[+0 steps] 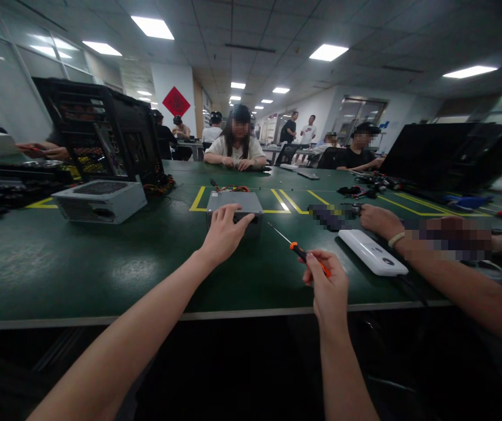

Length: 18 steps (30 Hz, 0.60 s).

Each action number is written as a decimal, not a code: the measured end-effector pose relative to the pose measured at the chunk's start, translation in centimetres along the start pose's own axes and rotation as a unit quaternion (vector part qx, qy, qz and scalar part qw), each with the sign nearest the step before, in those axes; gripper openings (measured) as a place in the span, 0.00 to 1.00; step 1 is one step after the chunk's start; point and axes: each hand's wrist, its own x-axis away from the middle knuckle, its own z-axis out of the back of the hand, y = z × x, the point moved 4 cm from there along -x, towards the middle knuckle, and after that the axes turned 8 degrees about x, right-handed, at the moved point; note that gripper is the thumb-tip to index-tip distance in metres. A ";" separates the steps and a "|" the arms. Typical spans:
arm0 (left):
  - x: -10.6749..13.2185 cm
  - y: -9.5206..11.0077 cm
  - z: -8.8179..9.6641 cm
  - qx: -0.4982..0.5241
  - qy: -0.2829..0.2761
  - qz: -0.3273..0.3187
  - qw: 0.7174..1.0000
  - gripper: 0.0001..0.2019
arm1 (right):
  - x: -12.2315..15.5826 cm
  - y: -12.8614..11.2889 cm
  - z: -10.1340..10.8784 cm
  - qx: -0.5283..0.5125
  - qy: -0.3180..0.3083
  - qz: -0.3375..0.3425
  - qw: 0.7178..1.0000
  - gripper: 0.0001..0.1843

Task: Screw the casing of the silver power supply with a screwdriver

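1. The person's left hand [224,231] lies on a small grey metal box [234,203]. The fingers are stretched out over the top of the box, and the thumb rests on its near side.
2. The small grey metal box sits on the dark green table [79,263], in the middle, just inside some yellow lines [198,202].
3. The person's right hand [329,287] is closed around a thin screwdriver with an orange handle [309,259]. The hand is up above the near edge of the table. The metal tip points up and to the left, toward the box, but does not touch it.
4. A bigger grey metal box with a round fan grill [99,200] lies to the left, well apart. A tall black computer case [102,134] stands behind it.
5. A flat white plastic gadget [371,252] lies to the right of the screwdriver.
6. Another person's hand [379,220] rests on the table just behind the white gadget.
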 end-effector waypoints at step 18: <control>0.5 1.2 -3.5 -0.047 -0.195 -0.042 0.979 0.11 | 0.3 -0.3 0.0 0.021 -0.037 0.008 0.999 0.14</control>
